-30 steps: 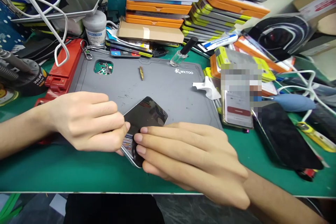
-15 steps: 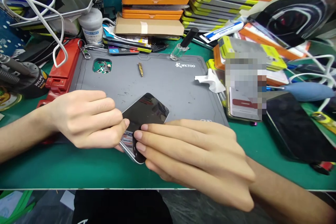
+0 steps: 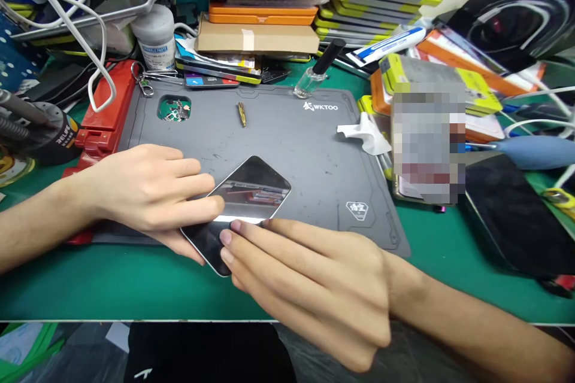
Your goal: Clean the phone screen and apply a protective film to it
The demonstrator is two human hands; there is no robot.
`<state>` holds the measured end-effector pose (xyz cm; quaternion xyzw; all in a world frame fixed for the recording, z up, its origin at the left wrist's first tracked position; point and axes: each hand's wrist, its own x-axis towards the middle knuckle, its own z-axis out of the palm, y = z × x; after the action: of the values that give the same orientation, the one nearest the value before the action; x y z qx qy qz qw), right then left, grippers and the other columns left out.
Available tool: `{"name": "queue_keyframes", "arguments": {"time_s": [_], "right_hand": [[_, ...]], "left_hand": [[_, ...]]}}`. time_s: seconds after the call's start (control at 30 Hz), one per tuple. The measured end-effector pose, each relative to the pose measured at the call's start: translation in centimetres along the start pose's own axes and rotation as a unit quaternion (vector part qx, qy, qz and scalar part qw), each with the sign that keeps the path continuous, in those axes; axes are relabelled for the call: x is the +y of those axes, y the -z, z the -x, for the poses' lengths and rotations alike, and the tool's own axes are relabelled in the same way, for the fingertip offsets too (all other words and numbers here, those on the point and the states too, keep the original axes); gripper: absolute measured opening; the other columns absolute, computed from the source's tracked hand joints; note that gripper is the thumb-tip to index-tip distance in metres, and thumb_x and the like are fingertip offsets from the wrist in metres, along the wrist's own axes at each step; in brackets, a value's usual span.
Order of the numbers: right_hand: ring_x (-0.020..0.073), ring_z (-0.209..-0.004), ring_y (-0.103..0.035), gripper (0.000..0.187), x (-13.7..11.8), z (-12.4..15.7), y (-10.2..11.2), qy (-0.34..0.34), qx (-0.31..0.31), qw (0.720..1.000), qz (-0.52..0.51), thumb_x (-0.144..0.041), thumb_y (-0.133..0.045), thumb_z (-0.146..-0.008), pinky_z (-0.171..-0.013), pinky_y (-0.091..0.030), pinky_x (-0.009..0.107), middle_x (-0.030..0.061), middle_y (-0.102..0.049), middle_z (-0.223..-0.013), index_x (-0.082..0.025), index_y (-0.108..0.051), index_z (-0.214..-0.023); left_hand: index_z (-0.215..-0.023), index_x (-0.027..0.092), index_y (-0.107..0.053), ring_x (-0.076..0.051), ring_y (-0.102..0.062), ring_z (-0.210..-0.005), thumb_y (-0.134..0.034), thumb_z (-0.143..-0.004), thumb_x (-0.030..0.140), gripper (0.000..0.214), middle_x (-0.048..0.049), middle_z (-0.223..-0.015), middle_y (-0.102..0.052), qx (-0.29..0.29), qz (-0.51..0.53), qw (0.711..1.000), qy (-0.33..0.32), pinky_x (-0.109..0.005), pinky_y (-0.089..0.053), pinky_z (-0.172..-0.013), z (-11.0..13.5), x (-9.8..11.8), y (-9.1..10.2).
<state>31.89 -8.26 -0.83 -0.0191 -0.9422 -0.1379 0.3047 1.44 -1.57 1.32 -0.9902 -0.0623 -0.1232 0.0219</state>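
A black smartphone [image 3: 245, 197] lies slanted at the front edge of a grey work mat [image 3: 287, 137], its glossy screen reflecting the stacked boxes. My left hand [image 3: 153, 191] grips its left edge, thumb and fingers closed on it. My right hand [image 3: 309, 275] covers the phone's near right part, fingers stretched out and pressed together with the tips on the screen.
Stacks of orange and yellow-green boxes [image 3: 278, 0] fill the back. A small glass bottle [image 3: 309, 81], a brass bit [image 3: 242, 114], a white wipe [image 3: 363, 134], a red case [image 3: 105, 114], other phones [image 3: 516, 215], white cables [image 3: 67, 18] and a soldering tool [image 3: 31, 125] surround the mat.
The phone has tilted flatter and slid slightly left, its screen now catching a bright reflection. My right hand has drawn back toward me; the left hand's fingers have shifted along the edge.
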Motion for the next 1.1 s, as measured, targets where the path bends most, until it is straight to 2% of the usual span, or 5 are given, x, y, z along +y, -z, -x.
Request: {"name": "queue_keyframes", "arguments": {"time_s": [0.1, 0.23, 0.47, 0.8, 1.1], "right_hand": [[0.0285, -0.113, -0.089, 0.018, 0.2, 0.3, -0.8, 0.028, -0.004, 1.000, 0.008, -0.023, -0.086, -0.106, -0.085, -0.077, 0.037, 0.0160, -0.092, -0.116, -0.007, -0.091, -0.114], [0.0285, -0.112, -0.089, 0.018, 0.5, 0.5, -1.2, 0.052, -0.023, 0.998, 0.030, -0.025, -0.083, -0.108, -0.081, -0.076, 0.037, 0.0154, -0.091, -0.117, -0.009, -0.091, -0.112], [0.0256, -0.108, -0.090, 0.017, 0.4, 0.1, -1.3, 0.063, -0.039, 0.996, 0.057, -0.024, -0.078, -0.110, -0.077, -0.074, 0.034, 0.0079, -0.093, -0.112, -0.014, -0.092, -0.107], [0.0268, -0.111, -0.088, 0.015, 0.2, 0.4, -1.3, 0.058, -0.046, 0.996, 0.049, -0.022, -0.082, -0.108, -0.082, -0.075, 0.035, 0.0135, -0.092, -0.116, -0.011, -0.091, -0.111], [0.0246, -0.109, -0.088, 0.017, 0.2, 0.5, -2.0, 0.005, 0.002, 1.000, 0.015, -0.023, -0.081, -0.109, -0.084, -0.074, 0.034, 0.0115, -0.093, -0.112, -0.010, -0.091, -0.111]], "left_hand": [[-0.140, 0.022, -0.077, -0.020, -0.062, -0.068, -0.054, -0.108, 0.089, 0.077, -0.0040, -0.083, -0.072, -0.069, 0.025, 0.996, 0.057, -0.037, -0.042, -0.058, 0.1, 0.1, -0.3], [-0.166, 0.021, -0.064, -0.021, -0.065, -0.072, -0.064, -0.103, 0.089, 0.092, -0.0044, -0.087, -0.074, -0.096, 0.045, 0.990, 0.088, -0.035, -0.046, -0.061, 0.3, 0.0, -0.9], [-0.164, 0.025, -0.068, -0.022, -0.064, -0.073, -0.069, -0.100, 0.089, 0.090, -0.0037, -0.088, -0.074, -0.091, 0.052, 0.990, 0.094, -0.036, -0.046, -0.061, 0.1, -0.2, -1.1], [-0.163, 0.032, -0.070, -0.021, -0.062, -0.074, -0.078, -0.093, 0.090, 0.092, -0.0016, -0.087, -0.071, -0.101, 0.090, 0.983, 0.127, -0.035, -0.042, -0.062, 0.1, -0.5, -1.1], [-0.161, 0.022, -0.071, -0.021, -0.062, -0.076, -0.073, -0.096, 0.091, 0.095, -0.0040, -0.095, -0.077, -0.063, 0.085, 0.989, 0.100, -0.036, -0.044, -0.065, 0.3, -0.5, -1.0]]}}
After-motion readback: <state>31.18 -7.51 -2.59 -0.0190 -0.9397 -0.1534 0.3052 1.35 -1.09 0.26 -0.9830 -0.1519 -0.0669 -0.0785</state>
